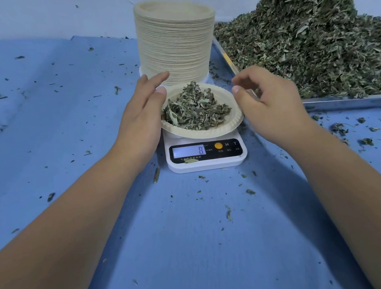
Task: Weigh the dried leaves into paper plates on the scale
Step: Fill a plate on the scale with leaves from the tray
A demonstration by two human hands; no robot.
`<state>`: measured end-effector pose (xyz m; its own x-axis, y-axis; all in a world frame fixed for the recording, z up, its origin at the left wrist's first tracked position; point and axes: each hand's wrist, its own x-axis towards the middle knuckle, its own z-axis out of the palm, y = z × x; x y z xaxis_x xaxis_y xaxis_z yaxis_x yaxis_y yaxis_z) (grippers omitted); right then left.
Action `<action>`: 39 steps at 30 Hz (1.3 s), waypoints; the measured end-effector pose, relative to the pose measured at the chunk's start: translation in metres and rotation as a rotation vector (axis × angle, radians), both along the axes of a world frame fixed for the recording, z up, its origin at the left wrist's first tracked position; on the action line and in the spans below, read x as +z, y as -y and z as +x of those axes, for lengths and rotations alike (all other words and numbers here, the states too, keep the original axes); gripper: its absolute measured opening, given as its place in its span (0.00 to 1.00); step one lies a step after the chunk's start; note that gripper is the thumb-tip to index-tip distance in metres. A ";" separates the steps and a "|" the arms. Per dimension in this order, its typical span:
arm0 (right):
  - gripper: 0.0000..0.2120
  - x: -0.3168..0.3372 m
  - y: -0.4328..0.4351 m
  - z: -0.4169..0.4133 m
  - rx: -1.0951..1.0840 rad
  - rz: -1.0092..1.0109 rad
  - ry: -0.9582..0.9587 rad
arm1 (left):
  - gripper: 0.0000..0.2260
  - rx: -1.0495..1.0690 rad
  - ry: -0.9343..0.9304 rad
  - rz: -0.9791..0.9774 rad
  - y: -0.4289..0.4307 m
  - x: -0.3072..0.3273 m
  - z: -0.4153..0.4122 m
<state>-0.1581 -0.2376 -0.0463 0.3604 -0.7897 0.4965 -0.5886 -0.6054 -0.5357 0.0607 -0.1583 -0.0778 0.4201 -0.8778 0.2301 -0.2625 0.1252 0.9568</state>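
Note:
A paper plate point(230, 124) with a small heap of dried leaves point(194, 109) sits on a white digital scale point(207, 161), whose display reads 8. My left hand point(140, 117) lies with straight fingers along the plate's left rim, thumb at the edge. My right hand point(266, 100) hovers at the plate's right rim with loosely curled fingers and holds nothing that I can see. A tall stack of paper plates point(176, 42) stands just behind the scale.
A metal tray point(353, 102) at the right carries a big mound of dried leaves point(311, 38). Leaf crumbs are scattered over the blue table cover point(59, 113), thickest to the right of the scale.

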 end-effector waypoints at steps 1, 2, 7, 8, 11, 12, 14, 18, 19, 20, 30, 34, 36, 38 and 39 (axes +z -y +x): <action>0.10 0.005 0.000 0.004 0.016 0.009 0.001 | 0.17 0.001 -0.005 0.003 0.000 -0.001 -0.001; 0.10 0.011 0.001 0.009 0.044 0.016 -0.015 | 0.17 0.000 -0.020 0.010 0.001 -0.001 -0.001; 0.22 0.039 0.003 0.055 0.109 -0.012 -0.324 | 0.15 0.017 -0.068 0.042 0.004 -0.004 0.003; 0.24 0.041 0.004 0.064 0.088 -0.022 -0.405 | 0.15 0.020 -0.067 0.040 0.005 -0.004 0.003; 0.24 0.041 0.002 0.086 0.046 -0.029 -0.552 | 0.13 0.028 -0.069 0.037 0.006 -0.005 0.004; 0.21 0.041 0.002 0.091 0.037 -0.035 -0.585 | 0.14 0.032 -0.073 0.034 0.006 -0.006 0.005; 0.12 0.044 0.001 0.098 0.044 -0.031 -0.623 | 0.14 0.045 -0.073 0.034 0.006 -0.006 0.005; 0.05 0.053 0.002 0.097 0.042 0.046 -0.531 | 0.14 0.063 -0.070 0.041 0.007 -0.008 0.006; 0.06 0.054 0.003 0.094 0.033 0.038 -0.482 | 0.14 0.062 -0.068 0.043 0.007 -0.008 0.006; 0.05 0.055 0.004 0.091 0.025 0.019 -0.430 | 0.14 0.059 -0.067 0.045 0.007 -0.008 0.006; 0.01 0.055 0.001 0.067 0.012 -0.026 0.095 | 0.16 0.051 -0.089 0.035 0.005 -0.005 0.003; 0.01 0.049 -0.001 0.061 0.061 0.050 0.091 | 0.19 0.049 -0.086 0.037 0.004 -0.003 0.002; 0.01 0.046 0.000 0.058 0.052 0.048 0.139 | 0.20 0.052 -0.087 0.042 0.004 -0.003 0.002; 0.01 0.045 0.005 0.051 0.041 0.049 0.202 | 0.19 0.059 -0.101 0.054 0.003 -0.004 0.002; 0.02 0.046 0.009 0.046 0.009 0.021 0.211 | 0.19 0.065 -0.109 0.061 0.003 -0.004 0.002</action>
<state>-0.1121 -0.2464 -0.0006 0.2572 -0.7979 0.5452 -0.4566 -0.5976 -0.6591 0.0627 -0.1611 -0.0815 0.4958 -0.8591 0.1271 -0.1621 0.0522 0.9854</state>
